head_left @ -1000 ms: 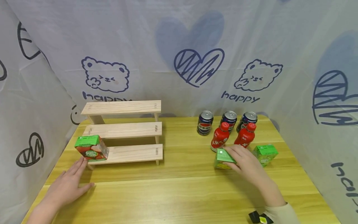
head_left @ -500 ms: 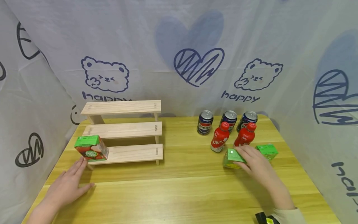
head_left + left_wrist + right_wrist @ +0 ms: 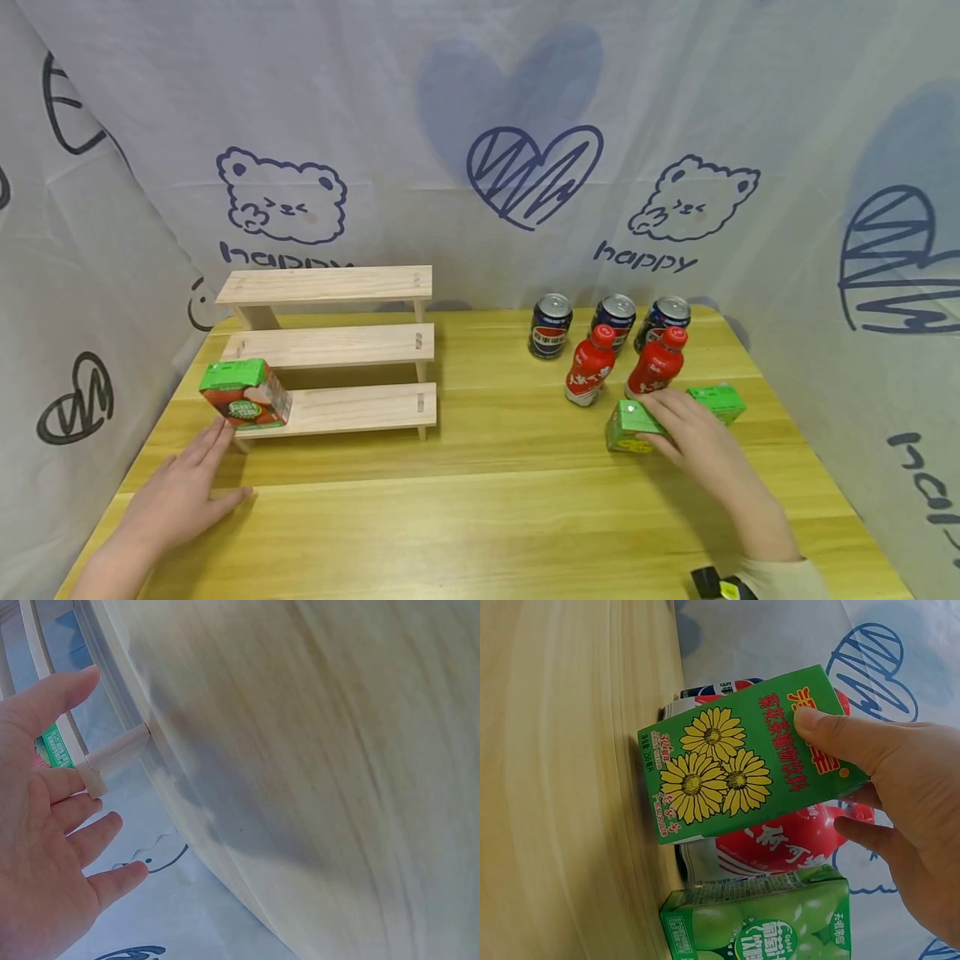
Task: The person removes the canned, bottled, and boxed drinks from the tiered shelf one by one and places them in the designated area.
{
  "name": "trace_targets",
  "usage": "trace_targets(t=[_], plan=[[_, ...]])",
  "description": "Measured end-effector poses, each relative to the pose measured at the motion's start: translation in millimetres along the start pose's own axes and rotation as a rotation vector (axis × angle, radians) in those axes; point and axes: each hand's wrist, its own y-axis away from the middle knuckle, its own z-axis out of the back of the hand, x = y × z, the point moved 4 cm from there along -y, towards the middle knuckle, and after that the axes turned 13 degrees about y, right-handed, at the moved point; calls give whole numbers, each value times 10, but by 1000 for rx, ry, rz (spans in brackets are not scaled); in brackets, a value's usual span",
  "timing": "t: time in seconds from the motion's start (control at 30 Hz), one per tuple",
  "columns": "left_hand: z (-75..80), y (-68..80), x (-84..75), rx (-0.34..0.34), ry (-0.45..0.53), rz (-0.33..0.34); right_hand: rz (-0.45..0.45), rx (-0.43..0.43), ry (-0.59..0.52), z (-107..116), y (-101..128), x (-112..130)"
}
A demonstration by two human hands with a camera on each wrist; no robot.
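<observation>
My right hand (image 3: 693,437) grips the upper part of a green chrysanthemum tea carton (image 3: 628,427) in the head view. In the right wrist view the thumb presses the front of this carton, which has yellow flowers. Beside it stands a green grape juice carton (image 3: 765,919), partly hidden by the hand in the head view. My left hand (image 3: 176,500) has its fingers straight, fingertips at the front left corner of the wooden shelf (image 3: 360,410). Just above those fingertips, a red and green juice carton (image 3: 243,398) sits on the lowest step.
Behind the tea carton are two red bottles (image 3: 590,367). Several inches further back stands a row of dark blue cola cans (image 3: 550,327). A patterned cloth (image 3: 405,125) hangs around the wooden table (image 3: 450,533).
My right hand has shifted rightward with the tea carton, from in front of the left bottle to below the right bottle. The left hand has stayed in place.
</observation>
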Motion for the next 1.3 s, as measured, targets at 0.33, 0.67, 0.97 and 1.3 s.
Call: trace_targets(t=[0.33, 0.67, 0.97, 1.3], plan=[[-2, -14, 4, 1, -1, -3, -12, 48, 3, -30, -9, -58], [3, -18, -1, 5, 8, 1, -24, 65, 7, -43, -18, -126], [-2, -13, 1, 12, 12, 7, -60, 136, -9, -64, -27, -153], [-9, -9, 13, 18, 12, 11, -85, 240, -21, -97, -65, -179]])
